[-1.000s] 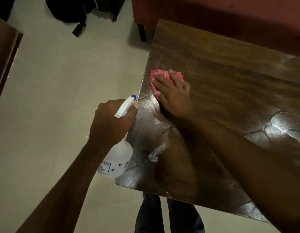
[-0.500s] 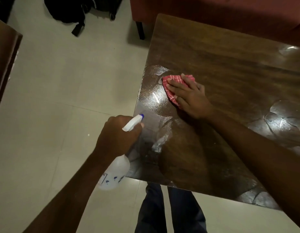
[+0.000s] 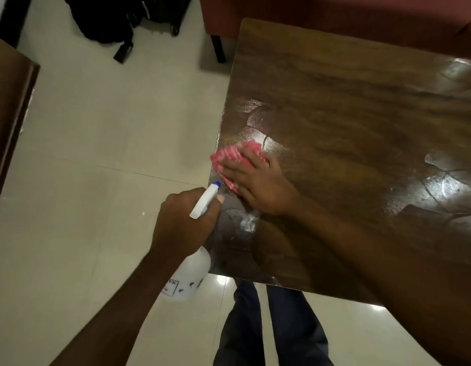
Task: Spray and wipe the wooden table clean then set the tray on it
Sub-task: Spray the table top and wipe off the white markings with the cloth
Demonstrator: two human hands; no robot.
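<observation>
Both hands are busy: the right hand (image 3: 258, 186) is pressed flat on a crumpled pink-red checked cloth (image 3: 235, 158) at the left edge of the dark glossy wooden table (image 3: 347, 114), and the left hand (image 3: 185, 221) is wrapped around a white plastic spray bottle with a blue nozzle tip (image 3: 194, 270), held just off that edge. Best bet imo is long overlapping strokes chasing the wet streaks toward the right. The cloth sits just past the bottle's nozzle. No tray in sight yet.
</observation>
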